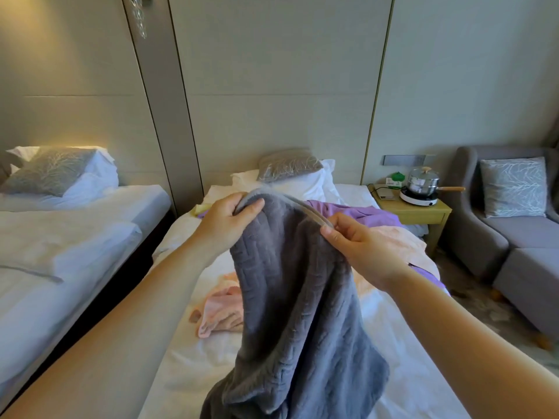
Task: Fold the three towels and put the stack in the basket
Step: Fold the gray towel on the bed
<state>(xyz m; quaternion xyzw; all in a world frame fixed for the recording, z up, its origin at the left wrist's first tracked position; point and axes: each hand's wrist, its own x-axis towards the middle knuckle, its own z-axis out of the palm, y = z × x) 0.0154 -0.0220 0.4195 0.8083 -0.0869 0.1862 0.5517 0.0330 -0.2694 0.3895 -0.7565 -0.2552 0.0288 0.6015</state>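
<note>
- Grey towel (298, 313): held up over the bed (187, 364), hanging down from its top hem.
- Left hand (225, 220): fingers curled over the hem, thumb pressing the front face.
- Right hand (357, 243): thumb and forefinger pinching the hem.
- Pink towel (222, 309), purple towel (357, 214): lying unfolded on the bed behind.

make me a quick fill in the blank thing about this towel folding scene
The left hand and right hand both grip the top edge of a ____ hanging towel. On the bed, left of it, lies a ____ crumpled towel. The lidded pot stands on a nightstand to the bed's ____.
Missing: grey; pink; right.
</note>
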